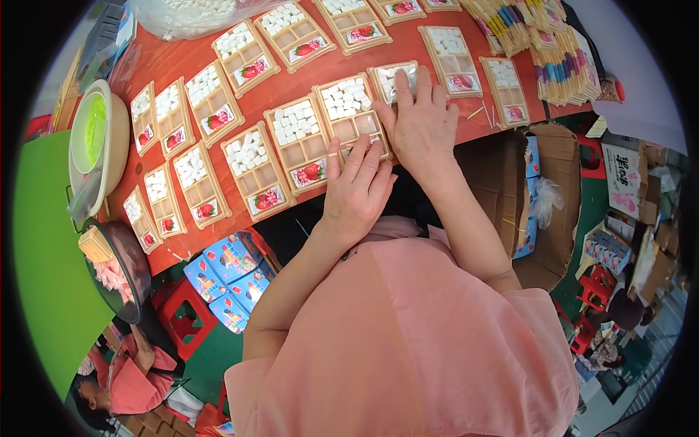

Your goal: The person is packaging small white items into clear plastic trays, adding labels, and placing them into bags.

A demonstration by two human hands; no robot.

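Observation:
My right hand (424, 131) lies palm down with fingers spread over a beige compartment tray (378, 81), its fingertips at the white cubes in the far section. My left hand (354, 195) has its fingers apart at the near end of the neighbouring tray (352, 130), partly covering that tray's strawberry-picture card. White cubes (345, 98) fill this tray's far compartment, and its middle sections look bare. Just left stands another tray (294, 156) with cubes and a strawberry card. Neither hand visibly holds anything; what lies beneath the fingertips is hidden.
Several similar trays (242, 58) line the red table (291, 84). Bundled sticks (564, 65) are stacked far right. A clear bag of white cubes (182, 14) lies far left. Basins (109, 138) stand left. A cardboard box (557, 218) is right, and a person (138, 379) is lower left.

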